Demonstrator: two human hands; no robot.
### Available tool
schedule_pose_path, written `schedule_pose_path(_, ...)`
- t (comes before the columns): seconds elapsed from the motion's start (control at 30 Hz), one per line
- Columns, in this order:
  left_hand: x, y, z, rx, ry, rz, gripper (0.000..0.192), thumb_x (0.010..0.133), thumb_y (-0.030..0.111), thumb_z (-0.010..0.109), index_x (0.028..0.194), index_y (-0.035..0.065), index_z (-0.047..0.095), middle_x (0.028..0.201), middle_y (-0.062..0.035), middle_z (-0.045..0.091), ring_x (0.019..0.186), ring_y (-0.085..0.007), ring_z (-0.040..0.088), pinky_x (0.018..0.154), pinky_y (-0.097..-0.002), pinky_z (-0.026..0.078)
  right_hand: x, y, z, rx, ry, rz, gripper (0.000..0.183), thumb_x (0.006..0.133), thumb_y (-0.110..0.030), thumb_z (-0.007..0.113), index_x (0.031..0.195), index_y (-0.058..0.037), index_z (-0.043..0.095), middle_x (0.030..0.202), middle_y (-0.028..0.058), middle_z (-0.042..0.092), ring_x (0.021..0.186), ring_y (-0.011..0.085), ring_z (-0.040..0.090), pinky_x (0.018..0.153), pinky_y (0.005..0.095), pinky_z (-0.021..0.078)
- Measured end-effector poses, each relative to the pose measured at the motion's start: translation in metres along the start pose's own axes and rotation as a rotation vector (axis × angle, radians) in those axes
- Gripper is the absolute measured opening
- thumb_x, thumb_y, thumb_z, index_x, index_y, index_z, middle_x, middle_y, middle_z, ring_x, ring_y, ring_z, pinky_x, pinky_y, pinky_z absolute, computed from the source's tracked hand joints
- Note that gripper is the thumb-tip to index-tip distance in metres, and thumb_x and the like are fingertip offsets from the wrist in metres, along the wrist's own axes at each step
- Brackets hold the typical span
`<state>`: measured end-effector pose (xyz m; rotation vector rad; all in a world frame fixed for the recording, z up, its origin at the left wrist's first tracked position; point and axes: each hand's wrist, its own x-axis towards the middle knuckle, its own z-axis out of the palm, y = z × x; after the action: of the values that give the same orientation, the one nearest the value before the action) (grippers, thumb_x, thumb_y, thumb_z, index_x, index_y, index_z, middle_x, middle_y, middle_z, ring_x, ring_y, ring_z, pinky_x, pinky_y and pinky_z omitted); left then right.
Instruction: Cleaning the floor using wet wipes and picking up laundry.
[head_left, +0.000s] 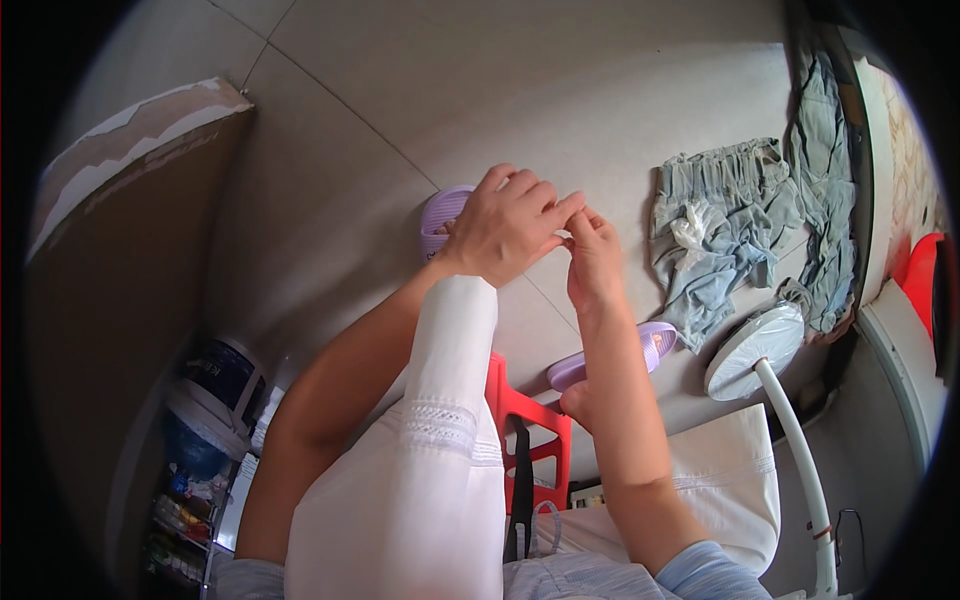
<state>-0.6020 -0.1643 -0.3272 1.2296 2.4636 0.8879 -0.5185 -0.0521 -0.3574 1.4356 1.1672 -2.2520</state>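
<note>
Out in front of me, over the tiled floor, my left hand (504, 225) and my right hand (597, 259) meet at the fingertips. Thumb and forefinger are pinched together on each. Whether a thread or other tiny thing lies between them is too small to tell. A white cloth garment (454, 352) with openwork bands covers my lap, and one tapered part of it reaches up to my left wrist. More white cloth (724, 487) with a similar band spreads beyond my right forearm.
Below my hands are a red plastic stool (551, 427) and purple slippers (442, 214). Grey-green trousers (712, 176) with crumpled clear plastic (694, 229) lie right, near a plastic-covered round disc (742, 360) on a white pole (802, 450). Cardboard (142, 180) and a bucket (225, 375) stand left.
</note>
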Motion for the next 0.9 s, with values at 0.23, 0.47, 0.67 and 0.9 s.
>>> schedule_pose_path(0.23,-0.013,-0.006,0.012,0.099,-0.020,-0.030,0.017,0.073,0.010,0.059,0.088,0.0095,0.065,0.073,-0.0020,0.058,0.079,-0.0201,0.055,0.085,-0.0380,0.040,-0.015,0.002,0.009,-0.087,-0.059,-0.069,0.024,0.088,-0.021,0.059,0.092,0.0029,0.059,0.084,0.0012,0.059,0.077,0.0059,0.048,0.069,0.0195,0.0388)
schedule_pose_path(0.47,-0.011,-0.010,0.010,-0.070,-0.045,-0.210,0.008,0.072,0.009,0.061,0.075,0.0111,0.068,0.069,-0.0018,0.060,0.077,-0.0194,0.055,0.084,-0.0361,0.039,-0.015,-0.001,0.003,-0.368,0.009,-0.190,0.017,0.084,-0.016,0.061,0.088,0.0004,0.060,0.082,0.0025,0.059,0.074,0.0067,0.048,0.064,0.0215,0.0383)
schedule_pose_path(0.67,-0.009,-0.011,0.006,-0.138,-0.030,-0.364,0.005,0.069,0.010,0.066,0.064,0.0116,0.068,0.063,0.0005,0.059,0.072,-0.0178,0.054,0.077,-0.0328,0.038,-0.015,0.000,0.004,-0.501,0.046,-0.360,0.013,0.084,-0.014,0.060,0.088,-0.0018,0.060,0.084,0.0022,0.060,0.076,0.0084,0.051,0.065,0.0231,0.0371)
schedule_pose_path(0.9,0.000,-0.007,-0.004,-0.332,-0.043,-0.712,0.013,0.062,0.020,0.075,0.059,0.0104,0.066,0.057,0.0008,0.057,0.065,-0.0176,0.051,0.074,-0.0311,0.036,-0.017,-0.008,0.008,-0.260,0.210,-0.447,0.012,0.084,-0.015,0.061,0.091,-0.0053,0.063,0.086,0.0008,0.058,0.078,0.0083,0.049,0.064,0.0223,0.0364)
